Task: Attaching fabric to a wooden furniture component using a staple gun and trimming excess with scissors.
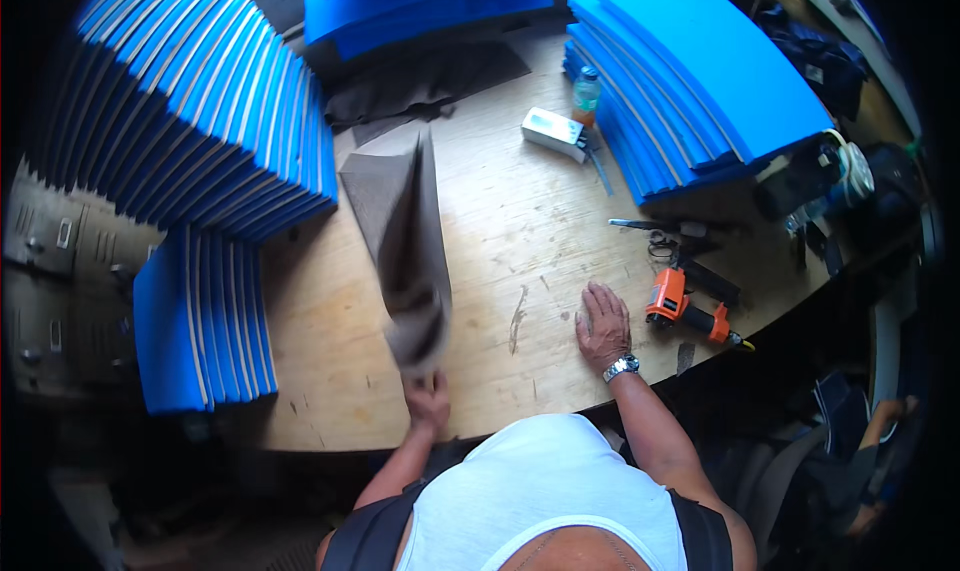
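L hand (428, 403) – fingers curled tight on near end of brown fabric sheet (434, 216), folded & part blurred, centre-L of tabletop (490, 291). R hand (604, 333) palm-down on tabletop, fingers extended, nothing gripped – orange tool (668, 296) near, to its R. Blue panel stacks (690, 81) L & far R; dark cloth (450, 76) beyond sheet.

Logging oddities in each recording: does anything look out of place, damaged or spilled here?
The wooden tabletop looks worn or stained: a long dark mark lies left of the right hand, standing out against the pale wood. No spill shows.
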Available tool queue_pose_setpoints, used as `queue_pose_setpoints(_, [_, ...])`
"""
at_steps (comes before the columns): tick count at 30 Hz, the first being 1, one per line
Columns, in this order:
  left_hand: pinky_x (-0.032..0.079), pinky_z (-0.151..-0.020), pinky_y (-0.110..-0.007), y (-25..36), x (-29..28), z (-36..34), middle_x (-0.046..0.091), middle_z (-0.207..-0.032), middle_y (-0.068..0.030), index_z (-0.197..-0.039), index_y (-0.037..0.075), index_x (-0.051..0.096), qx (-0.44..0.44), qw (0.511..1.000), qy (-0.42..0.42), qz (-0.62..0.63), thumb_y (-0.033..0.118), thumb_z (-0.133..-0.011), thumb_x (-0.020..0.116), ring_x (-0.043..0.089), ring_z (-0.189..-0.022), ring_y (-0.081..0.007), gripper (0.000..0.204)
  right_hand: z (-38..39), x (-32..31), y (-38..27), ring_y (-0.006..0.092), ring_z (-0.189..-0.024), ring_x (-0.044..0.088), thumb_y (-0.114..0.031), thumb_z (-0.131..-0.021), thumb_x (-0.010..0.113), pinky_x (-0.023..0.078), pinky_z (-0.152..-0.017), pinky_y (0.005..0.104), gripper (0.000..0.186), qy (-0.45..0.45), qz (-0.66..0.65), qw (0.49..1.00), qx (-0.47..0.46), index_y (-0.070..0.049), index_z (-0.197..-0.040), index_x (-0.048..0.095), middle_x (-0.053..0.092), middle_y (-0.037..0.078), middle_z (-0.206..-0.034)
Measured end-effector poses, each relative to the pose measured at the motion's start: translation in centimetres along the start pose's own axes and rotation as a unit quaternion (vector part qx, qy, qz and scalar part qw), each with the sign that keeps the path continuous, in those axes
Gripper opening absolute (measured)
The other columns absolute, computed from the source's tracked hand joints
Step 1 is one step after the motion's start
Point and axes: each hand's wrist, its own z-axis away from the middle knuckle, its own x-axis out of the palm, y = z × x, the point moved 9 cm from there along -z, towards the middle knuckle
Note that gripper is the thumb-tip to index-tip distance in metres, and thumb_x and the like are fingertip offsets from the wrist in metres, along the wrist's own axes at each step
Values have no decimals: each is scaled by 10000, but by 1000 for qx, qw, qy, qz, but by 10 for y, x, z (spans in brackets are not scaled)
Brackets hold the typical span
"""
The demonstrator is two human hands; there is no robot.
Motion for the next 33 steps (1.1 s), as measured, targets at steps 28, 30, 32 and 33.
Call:
queue_pose_setpoints(28, [504, -733, -385, 78, -54, -64, 616, -860, -72, -1025, 19, 593, 188, 977, 101, 19, 112, -966, 553, 597, -782, -234, 117, -59, 49, -124, 398, -953, 666, -257, -916, 633, 535, -827, 488, 199, -32, -15, 999, 42, -93, -1020, 674, 694, 191, -1041])
queue_pose_setpoints(30, [488, -717, -341, 61, -94, -72, 599, -840, -33, -1020, 18, 594, 37, 971, 142, 189, 122, -971, 588, 559, -773, -162, 115, -85, 14, -70, 368, -1011, 647, -269, -937, 603, 521, -876, 468, 229, 81, -9, 993, 90, -99, -1072, 676, 699, 153, -1029])
queue_pose_setpoints(32, [517, -653, -333, 30, -122, -71, 637, -845, -81, -1007, 0, 600, 59, 971, 128, 193, 117, -970, 586, 596, -708, -160, 123, -100, -38, -30, 367, -1016, 652, -270, -943, 604, 525, -864, 474, 261, 219, -7, 974, 56, -79, -1105, 678, 694, 169, -1030])
queue_pose_setpoints(33, [509, -638, -311, 10, -126, -61, 632, -822, -57, -997, -2, 612, 35, 995, 53, 71, 114, -970, 595, 594, -704, -144, 120, -96, -51, -14, 370, -1005, 658, -287, -948, 608, 525, -860, 474, 280, 221, 0, 973, 64, -64, -1105, 674, 696, 186, -1029])
